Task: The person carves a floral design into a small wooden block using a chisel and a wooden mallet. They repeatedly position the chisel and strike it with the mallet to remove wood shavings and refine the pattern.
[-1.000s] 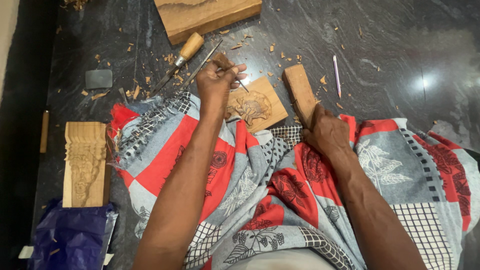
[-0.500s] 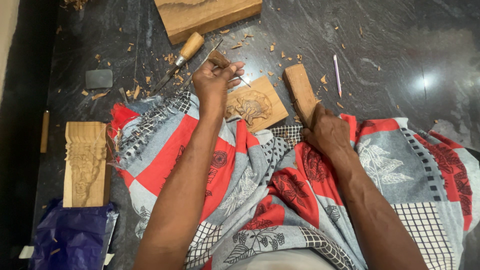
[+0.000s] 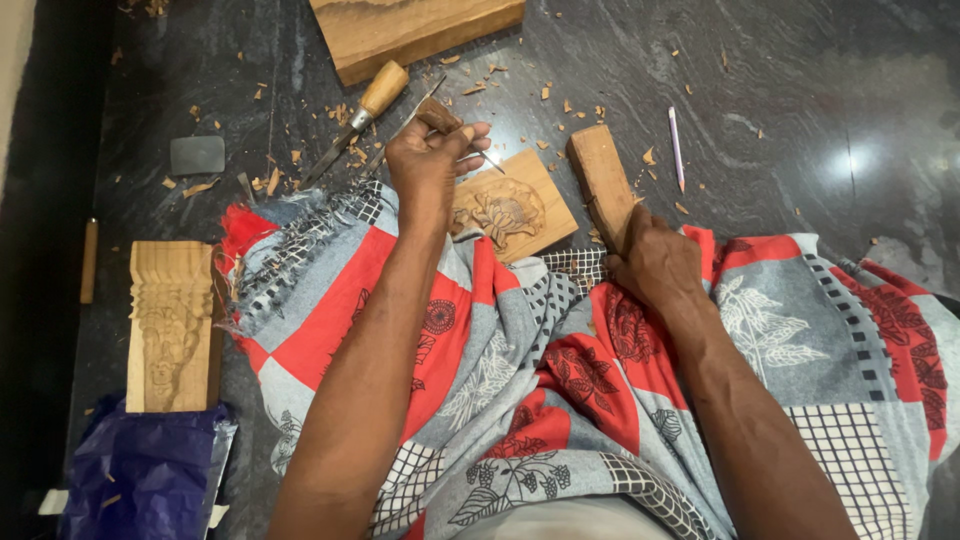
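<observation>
hands (image 3: 432, 160) on chisel (image 3: 440, 118), mallet (image 3: 603, 182)

Soft, even indoor light fills the frame. A hazy glare patch sits on the polished dark stone floor (image 3: 850, 160) at the upper right. The left edge falls into deep shadow. Focus is sharp overall, with slight wide-angle stretching toward the corners.

dark stone floor (image 3: 800, 60): a plank (image 3: 410, 30) beyond the hands, a chisel (image 3: 355, 120) and chips (image 3: 340, 110) just past the left hand (image 3: 430, 160), a carved block (image 3: 170, 325) and blue bag (image 3: 145, 470) far left, a pencil (image 3: 677, 148) beyond the right hand (image 3: 655, 262).
</observation>
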